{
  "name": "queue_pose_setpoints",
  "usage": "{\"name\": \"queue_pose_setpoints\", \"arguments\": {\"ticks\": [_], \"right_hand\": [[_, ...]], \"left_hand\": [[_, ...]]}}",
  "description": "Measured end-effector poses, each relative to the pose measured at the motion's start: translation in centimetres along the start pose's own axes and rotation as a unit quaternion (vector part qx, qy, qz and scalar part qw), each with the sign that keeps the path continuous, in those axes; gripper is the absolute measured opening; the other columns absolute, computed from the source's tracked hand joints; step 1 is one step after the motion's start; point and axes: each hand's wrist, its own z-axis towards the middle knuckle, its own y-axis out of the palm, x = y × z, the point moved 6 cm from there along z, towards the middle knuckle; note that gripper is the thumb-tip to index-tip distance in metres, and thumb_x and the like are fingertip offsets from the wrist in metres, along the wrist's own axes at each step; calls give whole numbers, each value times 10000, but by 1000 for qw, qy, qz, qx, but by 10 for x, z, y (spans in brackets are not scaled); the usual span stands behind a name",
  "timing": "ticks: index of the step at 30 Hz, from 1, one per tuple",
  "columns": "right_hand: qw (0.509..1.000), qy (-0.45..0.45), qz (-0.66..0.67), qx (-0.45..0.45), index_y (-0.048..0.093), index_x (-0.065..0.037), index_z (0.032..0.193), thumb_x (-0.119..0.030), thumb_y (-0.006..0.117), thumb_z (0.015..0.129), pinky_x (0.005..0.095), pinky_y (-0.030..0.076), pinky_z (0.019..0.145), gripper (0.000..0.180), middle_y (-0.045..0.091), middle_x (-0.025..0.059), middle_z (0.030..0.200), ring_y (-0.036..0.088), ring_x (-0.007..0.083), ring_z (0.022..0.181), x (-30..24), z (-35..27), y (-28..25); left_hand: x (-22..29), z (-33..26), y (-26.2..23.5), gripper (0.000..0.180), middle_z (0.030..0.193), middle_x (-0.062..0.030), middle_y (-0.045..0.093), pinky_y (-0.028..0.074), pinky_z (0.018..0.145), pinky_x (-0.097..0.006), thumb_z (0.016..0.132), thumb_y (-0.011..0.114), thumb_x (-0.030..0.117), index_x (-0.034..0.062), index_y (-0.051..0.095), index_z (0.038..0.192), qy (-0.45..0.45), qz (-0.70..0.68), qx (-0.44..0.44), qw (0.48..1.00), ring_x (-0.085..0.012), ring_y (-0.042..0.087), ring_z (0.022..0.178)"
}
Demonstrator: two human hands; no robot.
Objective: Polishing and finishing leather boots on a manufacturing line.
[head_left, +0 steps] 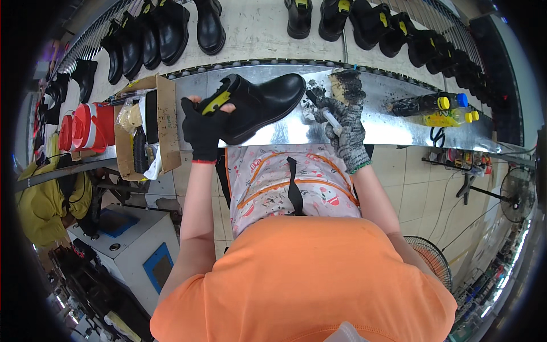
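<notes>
A black ankle boot [268,98] with a yellow patch inside its shaft lies tilted over the metal bench, toe to the right. My left hand [202,130], in a black glove with bare fingertips, is closed around the boot's shaft. In a grey knit glove blackened at the fingers, my right hand [348,128] grips a small brush [331,121] with a white handle and dark end. That dark end sits beside the boot's toe; contact cannot be made out. Just beyond the right hand lies a tan pad [345,85] smeared black.
Black boots [211,28] stand along the conveyor [256,43] behind the metal bench [279,134]. At left are a cardboard box [168,125] of supplies and a red container [97,128]. Bottles [421,105] lie at right, near black-handled scissors [437,137].
</notes>
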Motion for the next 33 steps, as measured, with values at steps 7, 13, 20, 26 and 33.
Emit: {"name": "queue_pose_setpoints", "arguments": {"ticks": [7, 13, 20, 26, 33], "right_hand": [[999, 16, -26, -28, 607, -49, 1098, -706, 268, 863, 175, 288, 367, 776, 656, 56, 849, 395, 60, 414, -2, -20, 10], [990, -45, -79, -110, 651, -91, 1076, -612, 262, 923, 201, 327, 434, 668, 672, 62, 847, 449, 61, 514, -2, -32, 11], [960, -69, -254, -98, 571, -11, 1150, -773, 278, 807, 174, 293, 413, 885, 645, 67, 1004, 392, 49, 489, -7, -44, 13], [989, 28, -100, -103, 654, -102, 1075, -444, 320, 976, 193, 357, 471, 488, 652, 8, 793, 457, 54, 513, 6, -61, -8], [931, -83, -341, -103, 643, -61, 1064, -73, 516, 875, 282, 481, 751, 228, 679, 95, 878, 636, 196, 799, -19, -92, -4]], "left_hand": [[2, -45, 2, 730, 814, -88, 590, 468, 605, -282, 607, 849, 295, 73, 409, 1145, -55, -78, -90, 991, -160, 593, 695], [-3, -74, 42, 644, 980, -101, 610, 516, 701, -253, 685, 735, 53, 5, 408, 1239, -199, -314, -301, 878, -155, 620, 800], [8, -98, 67, 347, 878, -84, 601, 534, 548, -287, 736, 669, 46, -30, 549, 1053, -325, -461, -388, 729, -156, 596, 667], [23, -104, 65, 319, 844, -80, 590, 519, 515, -287, 757, 646, 19, -29, 541, 1055, -346, -466, -359, 731, -161, 592, 648], [24, -109, 73, 374, 905, -88, 589, 516, 511, -290, 760, 645, 14, -18, 514, 1109, -343, -510, -348, 708, -171, 602, 683]]}}
